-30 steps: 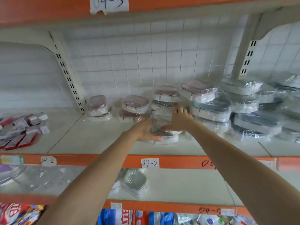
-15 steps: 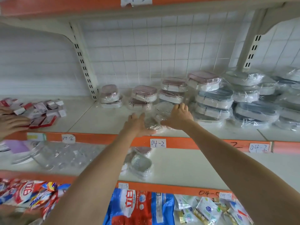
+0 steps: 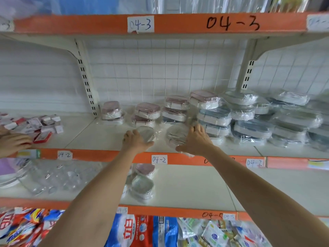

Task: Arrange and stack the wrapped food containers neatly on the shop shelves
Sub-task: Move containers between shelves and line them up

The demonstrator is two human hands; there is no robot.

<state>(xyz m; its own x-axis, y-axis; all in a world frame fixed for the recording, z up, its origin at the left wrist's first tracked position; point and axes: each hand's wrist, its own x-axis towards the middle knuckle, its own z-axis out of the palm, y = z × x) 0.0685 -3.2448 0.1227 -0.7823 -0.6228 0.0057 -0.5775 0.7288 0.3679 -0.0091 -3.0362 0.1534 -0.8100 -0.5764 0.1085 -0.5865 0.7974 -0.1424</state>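
My left hand (image 3: 136, 140) grips a small clear wrapped container (image 3: 146, 133) tilted on its edge at the front of the middle shelf (image 3: 106, 139). My right hand (image 3: 195, 141) holds a second, larger clear wrapped container (image 3: 175, 135), also tilted up, just right of the first. Behind them stand short stacks of pink-lidded wrapped containers (image 3: 147, 111). To the right are taller stacks of blue-lidded and grey wrapped containers (image 3: 252, 127).
Another person's hand (image 3: 12, 142) rests by small red and white packets (image 3: 35, 123) at the shelf's left. The lower shelf holds two wrapped containers (image 3: 142, 186) and clear plastic ware (image 3: 53, 177). Colourful bags (image 3: 135, 230) fill the bottom. An orange edge (image 3: 178, 24) runs overhead.
The one pile under both hands has become two containers, one in each hand, tilted up and slightly apart. The view has tipped upward, showing the top shelf edge.
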